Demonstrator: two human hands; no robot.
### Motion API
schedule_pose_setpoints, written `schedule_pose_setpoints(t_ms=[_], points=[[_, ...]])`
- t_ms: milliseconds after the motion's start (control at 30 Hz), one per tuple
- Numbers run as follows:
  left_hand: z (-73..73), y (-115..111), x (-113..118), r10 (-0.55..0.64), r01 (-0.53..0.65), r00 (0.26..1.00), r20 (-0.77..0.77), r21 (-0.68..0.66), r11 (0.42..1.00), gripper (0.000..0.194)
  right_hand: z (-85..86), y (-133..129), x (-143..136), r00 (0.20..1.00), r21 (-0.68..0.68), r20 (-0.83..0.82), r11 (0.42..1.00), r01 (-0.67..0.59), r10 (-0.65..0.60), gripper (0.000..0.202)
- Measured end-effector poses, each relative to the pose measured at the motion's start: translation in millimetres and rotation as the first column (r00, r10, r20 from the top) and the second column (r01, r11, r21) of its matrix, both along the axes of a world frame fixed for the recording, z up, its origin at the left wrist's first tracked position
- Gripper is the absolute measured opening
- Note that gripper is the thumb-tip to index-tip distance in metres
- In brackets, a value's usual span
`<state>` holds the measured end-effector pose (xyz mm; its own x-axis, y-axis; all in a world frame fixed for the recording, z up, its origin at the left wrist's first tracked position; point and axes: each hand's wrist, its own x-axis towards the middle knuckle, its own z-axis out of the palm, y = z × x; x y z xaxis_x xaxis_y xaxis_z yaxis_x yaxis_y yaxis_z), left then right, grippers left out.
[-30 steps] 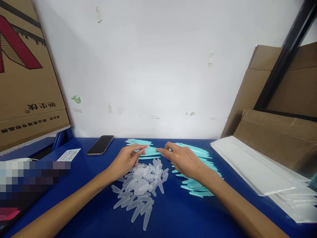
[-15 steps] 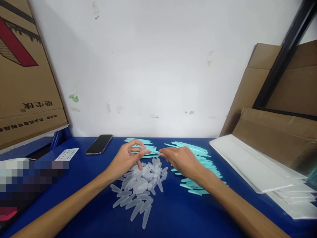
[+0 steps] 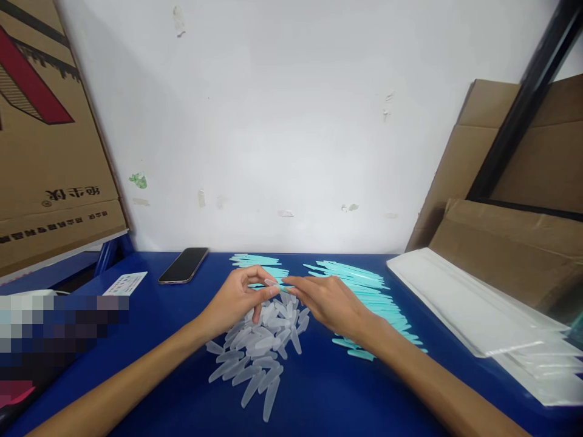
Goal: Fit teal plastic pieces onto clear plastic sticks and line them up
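My left hand pinches a small translucent cap between thumb and fingertips, above the pile of frosted caps. Its fingertips nearly meet those of my right hand, which is closed on a thin turquoise piece. The cap and the turquoise piece meet between the fingertips; how far one sits in the other is too small to tell. Turquoise pieces lie in a long stack under and beyond my right hand. A smaller group of turquoise pieces lies behind my left hand.
A phone and a white printed card lie on the blue table at the left. White flat bags are stacked at the right. Cardboard stands at the left, with more cardboard at the right.
Both hands have come closer together and slightly lower. The turquoise piece and the cap now meet between the fingertips, with less of the turquoise piece showing.
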<state>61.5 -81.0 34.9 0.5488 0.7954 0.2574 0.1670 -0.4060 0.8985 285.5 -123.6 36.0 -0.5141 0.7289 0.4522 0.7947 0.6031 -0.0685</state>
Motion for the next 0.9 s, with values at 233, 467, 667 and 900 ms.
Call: schedule_pose_setpoints(t_ms=[233,467,667,900], points=[[-1.2,-6,-2,-0.026,0.036,0.978,-0.208,0.044,0.998,0.038,7.5,-13,0,0.994,-0.157,-0.021,0.982,-0.106,0.104,0.068],[1.3,-9,-11,-0.128,0.141,0.976,-0.175,0.065,0.988,0.036,9.3,-22,-12,0.986,-0.248,-0.092,0.956,-0.157,0.138,0.084],[11.3,-15,-13,-0.153,0.171,0.976,-0.154,0.109,0.979,0.033,8.3,-24,-15,0.979,-0.181,-0.075,0.962,-0.202,0.191,0.077],[6.8,0,-9,-0.045,0.048,0.998,-0.041,0.082,0.995,0.036,19.6,-4,8,0.999,-0.017,0.034,1.000,-0.009,0.009,0.037]])
